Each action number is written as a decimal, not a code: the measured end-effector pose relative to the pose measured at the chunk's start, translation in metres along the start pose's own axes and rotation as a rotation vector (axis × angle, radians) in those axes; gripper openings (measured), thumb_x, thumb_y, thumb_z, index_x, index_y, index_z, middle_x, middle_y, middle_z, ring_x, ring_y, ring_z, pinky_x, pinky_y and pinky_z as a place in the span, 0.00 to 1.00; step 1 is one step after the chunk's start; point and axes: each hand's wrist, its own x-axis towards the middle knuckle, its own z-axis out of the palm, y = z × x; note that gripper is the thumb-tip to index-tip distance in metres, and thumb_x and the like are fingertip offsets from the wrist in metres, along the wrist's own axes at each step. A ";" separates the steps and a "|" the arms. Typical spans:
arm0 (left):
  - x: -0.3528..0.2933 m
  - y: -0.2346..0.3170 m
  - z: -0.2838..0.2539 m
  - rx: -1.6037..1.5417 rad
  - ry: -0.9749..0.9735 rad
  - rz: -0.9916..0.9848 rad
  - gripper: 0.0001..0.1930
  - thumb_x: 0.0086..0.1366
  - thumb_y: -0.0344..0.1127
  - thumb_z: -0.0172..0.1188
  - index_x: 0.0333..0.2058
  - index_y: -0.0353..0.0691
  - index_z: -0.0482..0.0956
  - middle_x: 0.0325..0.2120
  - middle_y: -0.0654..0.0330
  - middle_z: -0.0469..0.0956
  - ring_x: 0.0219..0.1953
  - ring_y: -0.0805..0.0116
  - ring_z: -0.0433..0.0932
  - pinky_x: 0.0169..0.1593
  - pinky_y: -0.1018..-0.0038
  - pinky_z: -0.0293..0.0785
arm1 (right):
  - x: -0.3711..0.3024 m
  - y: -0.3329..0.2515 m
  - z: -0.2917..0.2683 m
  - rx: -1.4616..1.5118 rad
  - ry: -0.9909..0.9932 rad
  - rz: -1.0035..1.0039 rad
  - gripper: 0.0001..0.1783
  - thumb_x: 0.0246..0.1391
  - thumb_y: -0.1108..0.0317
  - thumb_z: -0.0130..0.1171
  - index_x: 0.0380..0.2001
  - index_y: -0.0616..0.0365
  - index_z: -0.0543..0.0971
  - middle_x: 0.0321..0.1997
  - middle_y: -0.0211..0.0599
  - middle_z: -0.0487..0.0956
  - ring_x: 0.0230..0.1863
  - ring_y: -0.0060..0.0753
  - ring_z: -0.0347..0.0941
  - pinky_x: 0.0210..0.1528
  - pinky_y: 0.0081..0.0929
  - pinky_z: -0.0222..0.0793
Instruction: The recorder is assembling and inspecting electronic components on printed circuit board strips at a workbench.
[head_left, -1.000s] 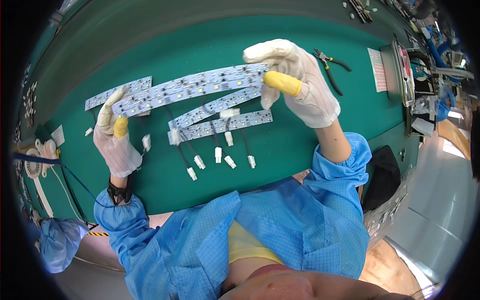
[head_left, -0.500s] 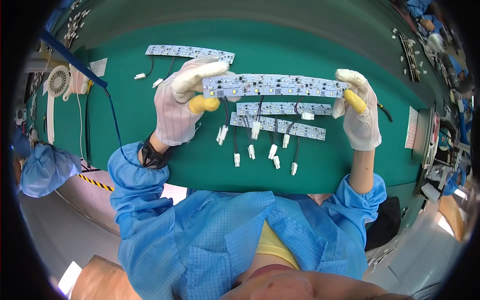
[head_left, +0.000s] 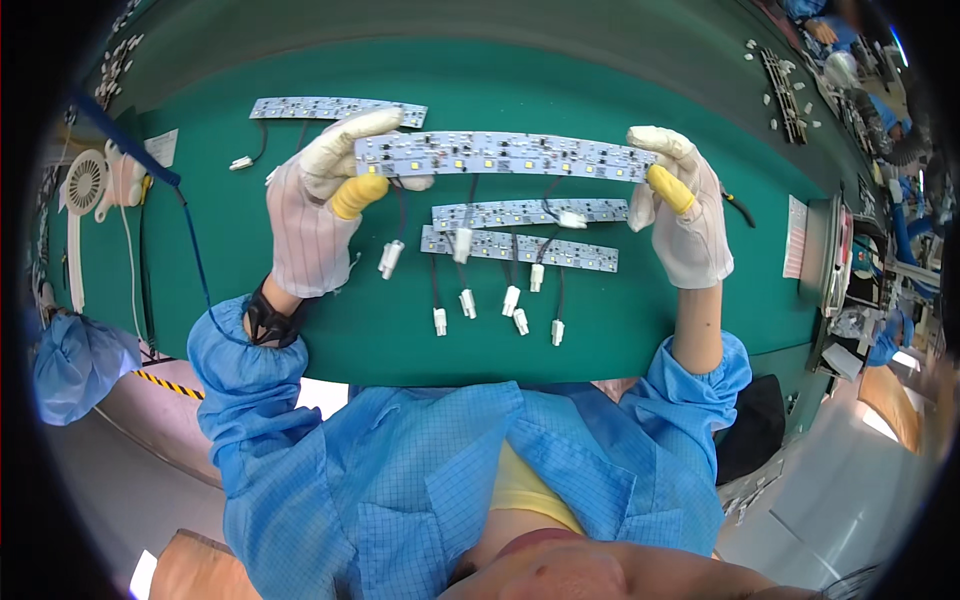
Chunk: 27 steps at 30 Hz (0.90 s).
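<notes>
From where I stand, both white-gloved hands are up over the green mat point(head_left: 640, 320), stretching one slightly curved LED board point(head_left: 505, 156) between them, well clear of the surface. The left hand point(head_left: 315, 230) has its fingers and yellow-capped thumb pinched closed on the board's left end, fingertips lying along the upper corner, thumb at the lower one. The right hand point(head_left: 692, 230) does the same at the other end, its index finger curled over above the corner and its yellow-capped thumb pressed to the lower edge; neither grip shows a gap. Dark wires hang from the board between the two sets of fingers, one ending in a white connector point(head_left: 392, 259) just below and right of the left thumb. Lower down, between the hands, an upper LED strip point(head_left: 500, 213) and a lower LED strip point(head_left: 560, 257) lie close together, more white plugs point(head_left: 511, 300) trailing toward the person. Beyond the left fingertips lies a far LED strip point(head_left: 300, 107), partly covered by that glove. A black wrist strap point(head_left: 270, 322) with a blue cord point(head_left: 195, 250) sits below the left fingers, and a white fan point(head_left: 87, 182) stands well off to their left. Just right of the right fingers, a black-and-yellow plier handle point(head_left: 738, 208) pokes out.
</notes>
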 end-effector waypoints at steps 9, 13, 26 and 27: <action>0.003 0.000 0.009 -0.057 0.074 0.025 0.22 0.62 0.36 0.57 0.52 0.30 0.68 0.34 0.55 0.79 0.35 0.71 0.78 0.44 0.77 0.72 | -0.004 0.006 -0.006 0.092 -0.042 -0.078 0.28 0.50 0.57 0.61 0.48 0.68 0.70 0.25 0.34 0.75 0.18 0.20 0.68 0.23 0.16 0.65; 0.009 0.000 0.006 0.306 0.163 -0.048 0.19 0.64 0.36 0.54 0.52 0.36 0.71 0.32 0.61 0.79 0.32 0.80 0.75 0.38 0.83 0.70 | -0.007 0.005 -0.003 0.210 -0.185 -0.181 0.29 0.49 0.56 0.62 0.48 0.67 0.70 0.27 0.36 0.76 0.20 0.21 0.70 0.23 0.17 0.65; 0.002 -0.005 0.003 -0.010 -0.056 0.071 0.21 0.66 0.38 0.52 0.51 0.28 0.68 0.29 0.52 0.79 0.35 0.68 0.77 0.43 0.73 0.71 | 0.002 0.010 -0.005 0.046 -0.037 -0.061 0.31 0.54 0.46 0.54 0.50 0.63 0.70 0.20 0.31 0.74 0.17 0.18 0.67 0.22 0.14 0.63; 0.004 -0.007 0.001 0.062 -0.039 0.059 0.20 0.66 0.40 0.52 0.50 0.30 0.69 0.29 0.53 0.79 0.34 0.70 0.77 0.42 0.74 0.71 | 0.000 0.005 0.005 0.091 0.026 -0.070 0.30 0.55 0.46 0.53 0.48 0.63 0.70 0.22 0.31 0.74 0.19 0.17 0.67 0.22 0.15 0.64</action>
